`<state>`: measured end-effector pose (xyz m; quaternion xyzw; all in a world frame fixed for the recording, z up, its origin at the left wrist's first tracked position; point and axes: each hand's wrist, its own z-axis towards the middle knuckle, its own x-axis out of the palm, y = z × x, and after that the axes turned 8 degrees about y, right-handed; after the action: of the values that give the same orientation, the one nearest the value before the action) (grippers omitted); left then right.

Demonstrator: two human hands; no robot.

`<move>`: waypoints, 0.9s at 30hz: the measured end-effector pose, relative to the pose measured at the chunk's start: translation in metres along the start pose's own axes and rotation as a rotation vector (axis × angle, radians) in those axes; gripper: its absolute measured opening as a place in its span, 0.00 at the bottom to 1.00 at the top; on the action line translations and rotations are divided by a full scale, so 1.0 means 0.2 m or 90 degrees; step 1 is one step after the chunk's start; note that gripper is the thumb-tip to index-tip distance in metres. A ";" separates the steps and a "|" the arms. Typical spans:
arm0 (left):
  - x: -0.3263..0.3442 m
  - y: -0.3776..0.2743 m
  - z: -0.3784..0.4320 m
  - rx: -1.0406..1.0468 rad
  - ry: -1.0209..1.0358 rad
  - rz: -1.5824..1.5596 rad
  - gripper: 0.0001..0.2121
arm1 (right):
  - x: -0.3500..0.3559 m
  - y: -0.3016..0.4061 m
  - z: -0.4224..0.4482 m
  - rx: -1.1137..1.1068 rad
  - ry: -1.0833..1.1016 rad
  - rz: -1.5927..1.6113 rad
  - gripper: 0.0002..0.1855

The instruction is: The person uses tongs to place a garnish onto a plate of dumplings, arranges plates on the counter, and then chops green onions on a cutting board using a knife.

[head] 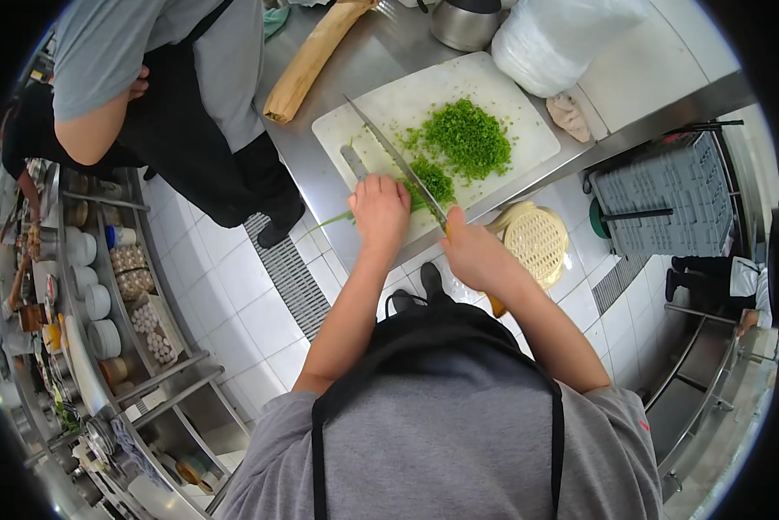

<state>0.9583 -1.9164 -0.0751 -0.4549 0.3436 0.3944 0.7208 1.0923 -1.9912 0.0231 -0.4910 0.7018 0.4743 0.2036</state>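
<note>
My right hand (470, 250) is closed round the handle of a long kitchen knife (389, 148), whose blade slants up and left over a white cutting board (522, 117). Under my left hand (381, 211) lies a bunch of green onion stalks (417, 195), held against the board left of the blade, with a few long green ends (331, 221) trailing off to the left. Finely chopped green pieces (431, 181) lie just beyond the blade. A larger heap of chopped greens (470, 140) sits farther right on the board.
The board rests on a stainless steel table (379, 58). A rolled brown paper bundle (318, 58), a steel pitcher (466, 26), a plastic-wrapped bundle (539, 49) and a crumpled cloth (567, 117) lie around it. A person in an apron (175, 123) stands at the left. Below is a cream plastic stool (535, 244).
</note>
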 end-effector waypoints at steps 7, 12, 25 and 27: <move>-0.01 0.00 0.00 -0.002 0.006 -0.008 0.06 | -0.03 0.00 0.03 -0.002 0.012 -0.016 0.14; 0.00 0.00 0.00 0.006 -0.004 -0.009 0.05 | 0.01 -0.01 0.08 0.009 -0.007 0.010 0.17; 0.00 0.01 -0.01 -0.006 0.006 -0.007 0.05 | 0.05 0.01 0.01 0.025 -0.003 0.020 0.15; 0.00 0.00 -0.01 -0.001 0.005 -0.004 0.05 | 0.02 0.02 0.09 -0.012 -0.034 0.018 0.14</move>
<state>0.9578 -1.9176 -0.0755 -0.4583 0.3449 0.3909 0.7199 1.0843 -1.9768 0.0134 -0.4701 0.6985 0.4967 0.2107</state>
